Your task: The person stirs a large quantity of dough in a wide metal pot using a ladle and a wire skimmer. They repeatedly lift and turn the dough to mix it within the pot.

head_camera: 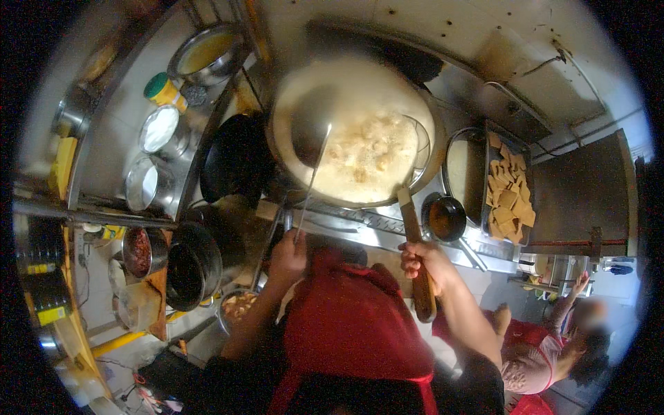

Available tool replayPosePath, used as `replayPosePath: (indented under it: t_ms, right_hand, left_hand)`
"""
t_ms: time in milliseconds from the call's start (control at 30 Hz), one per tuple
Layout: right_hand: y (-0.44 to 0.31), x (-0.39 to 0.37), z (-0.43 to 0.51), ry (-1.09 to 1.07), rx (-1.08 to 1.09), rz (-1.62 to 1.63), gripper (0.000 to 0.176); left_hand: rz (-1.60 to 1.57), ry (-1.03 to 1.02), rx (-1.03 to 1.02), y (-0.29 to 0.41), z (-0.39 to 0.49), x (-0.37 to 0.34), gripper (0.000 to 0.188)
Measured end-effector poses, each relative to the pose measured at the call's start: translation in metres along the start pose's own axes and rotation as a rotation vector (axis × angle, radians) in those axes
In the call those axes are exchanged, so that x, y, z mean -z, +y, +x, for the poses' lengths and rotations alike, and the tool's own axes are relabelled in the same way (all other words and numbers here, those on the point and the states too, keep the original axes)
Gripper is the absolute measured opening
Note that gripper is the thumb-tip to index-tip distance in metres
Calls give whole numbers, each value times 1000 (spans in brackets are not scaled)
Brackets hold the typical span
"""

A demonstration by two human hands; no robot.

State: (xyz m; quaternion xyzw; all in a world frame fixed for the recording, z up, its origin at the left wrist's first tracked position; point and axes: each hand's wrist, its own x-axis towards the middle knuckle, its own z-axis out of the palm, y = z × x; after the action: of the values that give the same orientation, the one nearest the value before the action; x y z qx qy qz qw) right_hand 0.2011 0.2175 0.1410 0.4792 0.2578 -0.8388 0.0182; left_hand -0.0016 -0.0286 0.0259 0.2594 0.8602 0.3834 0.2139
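My left hand (289, 255) grips the thin metal handle (317, 168) of a long utensil. Its handle slants up over a large wide pan (438, 124), and a dark round shape at its upper end is blurred by steam. My right hand (428, 264) is closed around the thick wooden handle (411, 218) of a large strainer. The strainer's curved rim (428, 148) shows at the pan's right side, partly sunk in pale, foaming liquid (358, 189). Light brown lumps (376, 140) bubble in the foam; how many is unclear.
Right of the pan are a small dark pan (447, 218) and a tray of flat tan pieces (506, 199). A black wok (233, 155) and metal containers (160, 129) stand left. Behind my left arm sits a bowl of pieces (238, 306). Another person (534, 353) is at lower right.
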Motion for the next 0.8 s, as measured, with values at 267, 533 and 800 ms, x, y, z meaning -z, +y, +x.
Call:
replayPosePath:
  t_ms: [267, 533, 800]
  right_hand:
    - [13, 3, 33, -201, -72, 159, 10]
    - [22, 14, 50, -259, -169, 314, 12]
    - [22, 34, 58, -446, -189, 414, 24]
  left_hand:
    - [-70, -29, 28, 10, 1, 10, 43]
    - [-59, -30, 37, 10, 5, 9, 35]
    - [-64, 53, -72, 16, 4, 12, 29]
